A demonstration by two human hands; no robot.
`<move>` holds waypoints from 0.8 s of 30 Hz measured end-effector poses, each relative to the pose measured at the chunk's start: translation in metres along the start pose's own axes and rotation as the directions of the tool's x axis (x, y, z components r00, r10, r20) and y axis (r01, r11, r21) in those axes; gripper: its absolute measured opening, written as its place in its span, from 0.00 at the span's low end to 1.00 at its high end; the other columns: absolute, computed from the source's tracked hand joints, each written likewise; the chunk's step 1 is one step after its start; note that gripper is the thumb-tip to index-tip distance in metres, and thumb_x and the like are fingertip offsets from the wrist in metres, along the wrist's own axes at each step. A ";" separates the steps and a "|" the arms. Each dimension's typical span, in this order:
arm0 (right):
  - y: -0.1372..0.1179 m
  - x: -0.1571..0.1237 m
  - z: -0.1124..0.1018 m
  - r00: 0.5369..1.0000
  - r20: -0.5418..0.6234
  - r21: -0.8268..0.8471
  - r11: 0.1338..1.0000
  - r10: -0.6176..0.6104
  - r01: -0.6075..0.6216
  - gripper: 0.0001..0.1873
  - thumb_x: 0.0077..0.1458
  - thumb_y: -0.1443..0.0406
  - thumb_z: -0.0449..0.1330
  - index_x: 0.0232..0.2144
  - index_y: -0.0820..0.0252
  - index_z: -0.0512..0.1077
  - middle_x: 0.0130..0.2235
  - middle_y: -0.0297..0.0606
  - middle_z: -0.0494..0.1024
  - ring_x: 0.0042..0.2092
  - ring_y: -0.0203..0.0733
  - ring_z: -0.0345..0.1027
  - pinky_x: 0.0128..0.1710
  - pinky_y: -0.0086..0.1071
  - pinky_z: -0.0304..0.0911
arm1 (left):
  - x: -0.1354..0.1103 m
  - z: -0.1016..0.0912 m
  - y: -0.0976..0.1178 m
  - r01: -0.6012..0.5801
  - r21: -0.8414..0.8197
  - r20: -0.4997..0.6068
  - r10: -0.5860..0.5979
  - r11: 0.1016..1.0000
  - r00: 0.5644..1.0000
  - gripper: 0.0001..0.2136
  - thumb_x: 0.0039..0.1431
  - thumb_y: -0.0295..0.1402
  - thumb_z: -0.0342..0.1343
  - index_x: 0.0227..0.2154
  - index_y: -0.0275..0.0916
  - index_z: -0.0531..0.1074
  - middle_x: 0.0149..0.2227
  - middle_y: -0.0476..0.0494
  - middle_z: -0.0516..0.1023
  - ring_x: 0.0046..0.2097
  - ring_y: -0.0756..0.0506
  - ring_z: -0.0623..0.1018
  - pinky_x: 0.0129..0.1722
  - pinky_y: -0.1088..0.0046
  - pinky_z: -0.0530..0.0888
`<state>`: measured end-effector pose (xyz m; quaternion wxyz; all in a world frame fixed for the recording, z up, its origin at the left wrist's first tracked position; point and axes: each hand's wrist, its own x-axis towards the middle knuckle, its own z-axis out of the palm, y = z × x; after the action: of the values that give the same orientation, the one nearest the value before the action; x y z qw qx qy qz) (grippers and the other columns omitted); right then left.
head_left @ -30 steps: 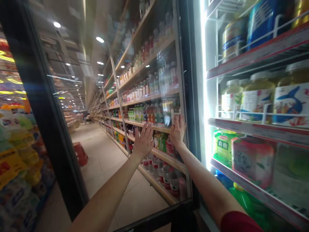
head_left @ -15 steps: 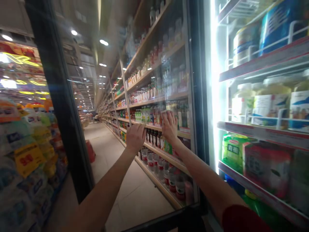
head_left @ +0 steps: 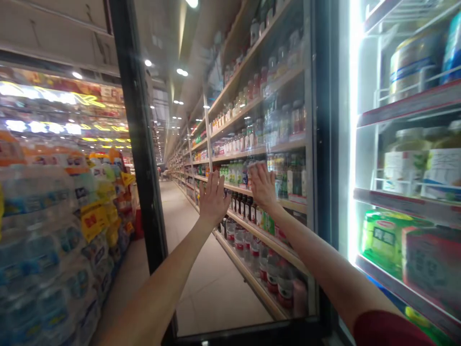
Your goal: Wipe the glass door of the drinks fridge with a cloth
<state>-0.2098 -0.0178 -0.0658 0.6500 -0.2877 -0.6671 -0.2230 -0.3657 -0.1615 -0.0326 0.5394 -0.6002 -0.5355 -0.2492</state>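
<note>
Left hand [head_left: 214, 199] and right hand [head_left: 263, 187] wide open, fingers spread, palms flat on glass fridge door [head_left: 237, 120], straight ahead at twelve! Drink bottles [head_left: 252, 250] behind glass. Lit fridge shelf [head_left: 406, 204] at three, jars [head_left: 406, 158] on it; stacked water packs [head_left: 43, 250] at nine.

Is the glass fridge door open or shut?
Open: the door stands swung out, left hand and right hand flat on its glass, lit shelves uncovered beside it.
</note>
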 end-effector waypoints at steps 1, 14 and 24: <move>-0.006 -0.001 0.001 0.998 0.029 0.005 0.998 -0.055 0.055 0.26 0.60 0.67 0.46 0.61 0.56 0.59 0.64 0.43 0.57 0.67 0.46 0.42 0.64 0.51 0.41 | -0.001 0.003 -0.003 0.001 -0.002 0.000 -0.001 1.000 1.000 0.28 0.62 0.40 0.45 0.63 0.35 0.52 0.66 0.32 0.53 0.67 0.38 0.52 0.64 0.50 0.46; -0.068 0.013 0.015 0.982 0.094 0.024 0.987 -0.161 0.160 0.28 0.59 0.69 0.48 0.61 0.55 0.59 0.65 0.40 0.57 0.67 0.46 0.42 0.65 0.50 0.36 | -0.009 -0.004 -0.041 0.067 -0.025 0.012 -0.067 0.997 0.998 0.30 0.61 0.39 0.46 0.64 0.33 0.50 0.66 0.30 0.50 0.68 0.36 0.50 0.64 0.45 0.42; -0.081 0.025 0.019 1.000 0.016 0.051 0.999 -0.005 0.004 0.27 0.60 0.69 0.46 0.62 0.57 0.58 0.65 0.43 0.57 0.67 0.48 0.42 0.64 0.54 0.37 | -0.024 -0.010 -0.077 0.140 -0.001 -0.023 -0.140 0.990 0.990 0.29 0.64 0.44 0.42 0.64 0.34 0.51 0.66 0.31 0.51 0.68 0.37 0.51 0.65 0.47 0.42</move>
<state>-0.2783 -0.0624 -0.0353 0.6512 -0.2714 -0.6783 -0.2052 -0.4407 -0.1914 -0.0214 0.5270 -0.5582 -0.5698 -0.2933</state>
